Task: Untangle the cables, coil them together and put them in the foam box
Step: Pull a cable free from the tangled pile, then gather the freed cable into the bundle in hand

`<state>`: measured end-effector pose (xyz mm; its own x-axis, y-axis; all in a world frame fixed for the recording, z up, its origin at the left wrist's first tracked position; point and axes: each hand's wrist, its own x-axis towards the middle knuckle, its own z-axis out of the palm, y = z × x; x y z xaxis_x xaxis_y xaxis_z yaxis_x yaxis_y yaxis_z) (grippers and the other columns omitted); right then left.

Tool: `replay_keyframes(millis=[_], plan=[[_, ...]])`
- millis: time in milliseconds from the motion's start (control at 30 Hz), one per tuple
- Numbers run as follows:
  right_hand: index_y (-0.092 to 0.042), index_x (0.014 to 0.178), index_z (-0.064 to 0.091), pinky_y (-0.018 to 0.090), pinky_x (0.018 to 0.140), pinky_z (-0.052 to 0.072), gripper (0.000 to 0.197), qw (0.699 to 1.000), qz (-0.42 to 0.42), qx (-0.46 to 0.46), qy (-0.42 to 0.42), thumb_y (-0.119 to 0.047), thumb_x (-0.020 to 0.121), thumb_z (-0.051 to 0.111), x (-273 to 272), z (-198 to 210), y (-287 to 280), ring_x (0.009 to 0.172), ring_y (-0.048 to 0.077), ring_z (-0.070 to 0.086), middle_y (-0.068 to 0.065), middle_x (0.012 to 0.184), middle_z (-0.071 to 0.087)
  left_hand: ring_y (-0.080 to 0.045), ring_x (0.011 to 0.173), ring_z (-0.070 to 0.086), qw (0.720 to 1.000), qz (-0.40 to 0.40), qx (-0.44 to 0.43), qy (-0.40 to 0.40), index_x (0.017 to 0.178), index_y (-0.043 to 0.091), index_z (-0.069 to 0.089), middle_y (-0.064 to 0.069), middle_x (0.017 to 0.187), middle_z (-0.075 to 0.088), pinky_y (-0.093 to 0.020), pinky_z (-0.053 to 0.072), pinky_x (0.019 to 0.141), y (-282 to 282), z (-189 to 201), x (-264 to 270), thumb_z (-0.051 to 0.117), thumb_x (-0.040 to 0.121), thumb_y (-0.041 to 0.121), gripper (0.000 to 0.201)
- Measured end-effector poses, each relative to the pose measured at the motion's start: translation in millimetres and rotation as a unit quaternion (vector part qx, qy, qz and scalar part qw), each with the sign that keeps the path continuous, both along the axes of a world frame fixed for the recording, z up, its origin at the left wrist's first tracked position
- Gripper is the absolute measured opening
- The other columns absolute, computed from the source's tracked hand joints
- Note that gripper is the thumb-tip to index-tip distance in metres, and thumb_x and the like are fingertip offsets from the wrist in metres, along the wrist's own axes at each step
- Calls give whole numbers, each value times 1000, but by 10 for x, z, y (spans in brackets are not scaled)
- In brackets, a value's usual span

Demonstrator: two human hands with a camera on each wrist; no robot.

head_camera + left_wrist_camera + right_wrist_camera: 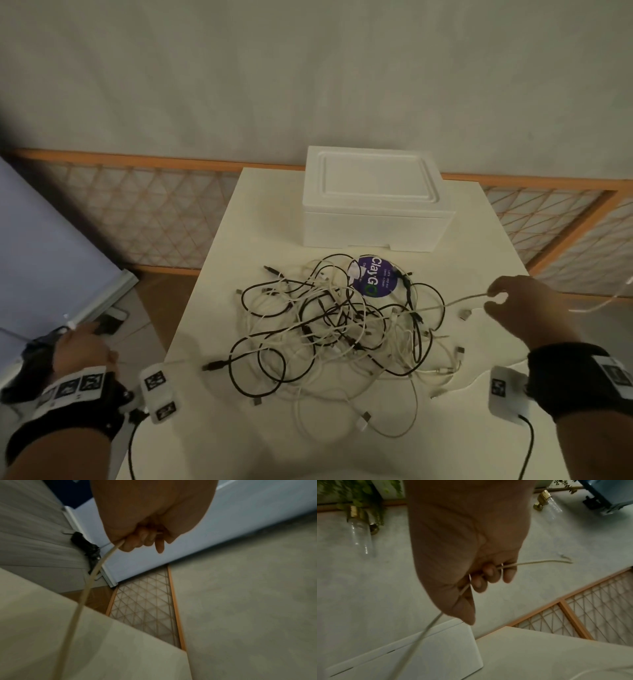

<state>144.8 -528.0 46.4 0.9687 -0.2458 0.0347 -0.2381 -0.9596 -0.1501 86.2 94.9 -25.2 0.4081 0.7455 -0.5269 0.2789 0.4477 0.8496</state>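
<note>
Right hand (524,308) fingers curled round a thin white cable (452,302), left hand (82,349) off the table edge clenched on another pale cable (89,582), tangled black and white cables (335,329) lay on matte white table (219,428), closed foam box (373,198) behind, lattice panel (154,216) against plain wall.

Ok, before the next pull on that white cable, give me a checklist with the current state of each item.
1. Right hand grips the white cable: ok.
2. Left hand grips a white cable too: ok; same cable: cannot tell.
3. Pulled cable free of the cable pile: not ok, it runs into the tangle.
4. Foam box open for coils: not ok, lid on.
5. Pile wholly on the table: ok.
</note>
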Motion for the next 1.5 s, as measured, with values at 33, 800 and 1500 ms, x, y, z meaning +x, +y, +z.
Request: replay_keyframes(millis=[33, 800, 1500], plan=[[-28, 83, 63, 34, 81, 48, 13, 998, 7, -1, 66, -29, 73, 71, 41, -16, 65, 92, 26, 60, 6, 98, 65, -8, 61, 45, 999, -19, -35, -15, 138, 7, 44, 4, 77, 44, -22, 44, 52, -135, 64, 42, 43, 92, 15, 46], [-16, 82, 64, 39, 64, 47, 12, 994, 76, 82, -1, -11, 88, 55, 469, -623, 246, 78, 33, 57, 9, 81, 62, -6, 54, 52, 914, -365, -128, -125, 98, 4, 63, -2, 71, 60, -17, 47, 50, -2208, 450, 786, 42, 99, 11, 23], [-6, 77, 64, 29, 65, 44, 24, 869, 227, 437, 38, -20, 94, 53, 236, 130, 2471, 66, 12, 57, 4, 71, 64, -17, 95, 66, 854, -395, -224, -254, 110, 9, 64, -6, 105, 71, -36, 50, 92, -2525, 685, 485, 42, 98, 13, 26]])
